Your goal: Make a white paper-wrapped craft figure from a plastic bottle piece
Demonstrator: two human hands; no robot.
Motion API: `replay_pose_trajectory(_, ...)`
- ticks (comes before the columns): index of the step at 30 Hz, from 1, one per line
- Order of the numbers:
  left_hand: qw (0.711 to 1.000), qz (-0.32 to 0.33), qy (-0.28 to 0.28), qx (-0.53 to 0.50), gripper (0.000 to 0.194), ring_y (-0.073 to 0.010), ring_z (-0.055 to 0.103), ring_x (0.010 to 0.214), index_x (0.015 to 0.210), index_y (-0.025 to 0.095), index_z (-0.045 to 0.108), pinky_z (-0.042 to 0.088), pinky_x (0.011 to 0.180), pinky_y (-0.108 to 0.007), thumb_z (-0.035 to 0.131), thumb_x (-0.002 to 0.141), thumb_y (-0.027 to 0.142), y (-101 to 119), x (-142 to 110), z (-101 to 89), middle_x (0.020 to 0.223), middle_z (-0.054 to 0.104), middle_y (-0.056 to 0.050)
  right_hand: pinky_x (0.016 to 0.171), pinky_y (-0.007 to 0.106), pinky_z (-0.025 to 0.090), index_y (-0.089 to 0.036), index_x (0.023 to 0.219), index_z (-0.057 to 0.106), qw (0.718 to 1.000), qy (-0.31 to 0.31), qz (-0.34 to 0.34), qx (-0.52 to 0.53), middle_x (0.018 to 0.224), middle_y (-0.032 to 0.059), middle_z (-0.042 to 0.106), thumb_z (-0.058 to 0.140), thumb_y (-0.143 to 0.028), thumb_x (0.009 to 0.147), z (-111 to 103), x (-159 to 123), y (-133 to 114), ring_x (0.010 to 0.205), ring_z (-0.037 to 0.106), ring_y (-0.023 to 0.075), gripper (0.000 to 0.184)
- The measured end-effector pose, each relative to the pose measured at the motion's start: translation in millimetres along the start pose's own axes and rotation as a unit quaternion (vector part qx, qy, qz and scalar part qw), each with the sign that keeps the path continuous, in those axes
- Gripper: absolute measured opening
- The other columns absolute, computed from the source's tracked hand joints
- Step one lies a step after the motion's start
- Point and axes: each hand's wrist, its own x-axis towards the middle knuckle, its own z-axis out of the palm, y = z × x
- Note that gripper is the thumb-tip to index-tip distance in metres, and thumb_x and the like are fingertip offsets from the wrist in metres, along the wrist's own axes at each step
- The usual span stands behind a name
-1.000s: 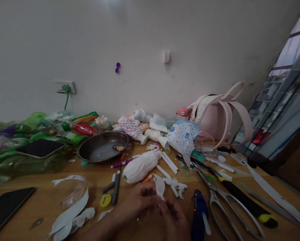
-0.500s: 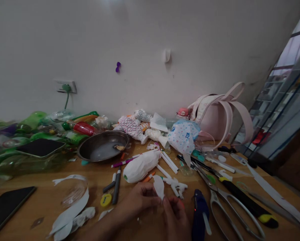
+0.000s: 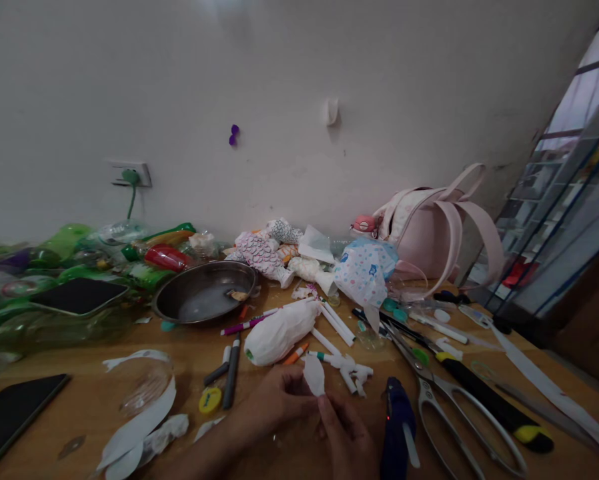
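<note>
A small white leaf-shaped paper piece [image 3: 314, 376] stands up between my two hands. My left hand [image 3: 284, 398] pinches its left edge with closed fingers. At its lower tip, the fingers of my right hand [image 3: 345, 427] are closed on it too. Just beyond them lies a white paper-wrapped bottle shape [image 3: 281, 331] with a green end. To the right of my right hand is a dark blue glue gun [image 3: 396, 427] with a pale stick. Large scissors [image 3: 442, 387] lie further right.
A metal bowl [image 3: 205, 293] of cloudy liquid stands behind, with plastic bottles [image 3: 74, 243] piled left. White markers [image 3: 337, 323], a cutter knife [image 3: 499, 403], a pink backpack [image 3: 419, 233], paper scraps [image 3: 142, 427] and a black tablet [image 3: 14, 413] are around.
My right hand has turned slightly and shifted a little up at the paper piece's lower tip. My left hand keeps its pinch. The whole view has shifted very slightly.
</note>
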Motion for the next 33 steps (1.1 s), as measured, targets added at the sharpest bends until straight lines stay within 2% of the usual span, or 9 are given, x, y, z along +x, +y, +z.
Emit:
replay_pose_trajectory(4, 1.000, 0.019, -0.004, 0.004, 0.029, -0.0142, 0.052, 0.061, 0.072, 0.016, 0.065, 0.038, 0.057, -0.023, 0.073, 0.056, 0.038, 3.1, -0.6, 2.3, 0.061, 0.061, 0.003, 0.045, 0.021, 0.038, -0.018, 0.063, 0.069, 1.000, -0.007, 0.008, -0.002, 0.046, -0.0027, 0.055, 0.072, -0.048, 0.052, -0.3, 0.6, 2.3, 0.046, 0.044, 0.0124, 0.032)
replay_pose_trajectory(10, 0.996, 0.050, -0.063, -0.038, 0.019, -0.0136, 0.049, 0.063, 0.070, 0.015, 0.063, 0.036, 0.058, -0.024, 0.067, 0.064, 0.033, 8.8, -5.5, 1.3, 0.065, 0.057, 0.002, 0.044, 0.021, 0.038, -0.017, 0.063, 0.066, 1.000, -0.015, -0.008, -0.023, 0.046, -0.0024, 0.052, 0.069, -0.058, 0.055, 0.1, 1.4, 7.2, 0.045, 0.043, 0.0120, 0.042)
replay_pose_trajectory(13, 0.999, 0.035, -0.018, -0.006, 0.020, -0.0118, 0.044, 0.058, 0.065, 0.014, 0.060, 0.031, 0.054, -0.024, 0.066, 0.063, 0.033, 6.1, -2.5, -2.0, 0.059, 0.051, 0.004, 0.041, 0.020, 0.035, -0.016, 0.061, 0.064, 0.999, -0.021, -0.013, -0.038, 0.043, -0.0045, 0.044, 0.065, -0.062, 0.056, 0.6, 3.2, 11.5, 0.043, 0.040, 0.0110, 0.046)
replay_pose_trajectory(16, 0.999, 0.014, 0.026, 0.024, 0.022, -0.0099, 0.036, 0.051, 0.058, 0.015, 0.054, 0.024, 0.049, -0.024, 0.065, 0.061, 0.034, 2.6, 1.5, -3.7, 0.051, 0.043, 0.007, 0.041, 0.020, 0.037, -0.016, 0.064, 0.064, 1.000, -0.015, 0.012, -0.016, 0.044, -0.0053, 0.043, 0.068, -0.061, 0.053, 1.1, 6.5, 17.4, 0.043, 0.041, 0.0111, 0.046)
replay_pose_trajectory(21, 0.999, 0.021, 0.023, 0.014, 0.025, -0.0099, 0.037, 0.053, 0.057, 0.016, 0.052, 0.026, 0.050, -0.023, 0.067, 0.059, 0.036, 2.9, 1.6, -2.3, 0.051, 0.044, 0.007, 0.043, 0.018, 0.037, -0.016, 0.061, 0.063, 0.999, -0.026, 0.011, 0.024, 0.044, -0.0054, 0.045, 0.072, -0.053, 0.051, 2.6, 5.7, 15.2, 0.045, 0.041, 0.0102, 0.040)
replay_pose_trajectory(26, 0.992, 0.051, 0.001, -0.117, 0.034, -0.0130, 0.050, 0.061, 0.071, 0.016, 0.061, 0.035, 0.059, -0.025, 0.072, 0.054, 0.044, 5.8, 1.3, -1.5, 0.064, 0.060, 0.003, 0.041, 0.018, 0.030, -0.014, 0.059, 0.064, 0.999, -0.029, 0.018, 0.022, 0.043, -0.0050, 0.043, 0.072, -0.051, 0.052, 3.9, 0.4, 6.7, 0.043, 0.036, 0.0087, 0.039)
replay_pose_trajectory(33, 0.992, 0.039, 0.067, -0.099, 0.028, -0.0090, 0.040, 0.048, 0.056, 0.015, 0.062, 0.029, 0.051, -0.023, 0.072, 0.055, 0.041, 9.5, 0.7, -4.6, 0.047, 0.052, 0.006, 0.041, 0.018, 0.030, -0.014, 0.060, 0.062, 0.999, -0.039, 0.005, 0.021, 0.043, -0.0053, 0.043, 0.071, -0.049, 0.054, 4.3, 2.6, 12.4, 0.042, 0.037, 0.0083, 0.037)
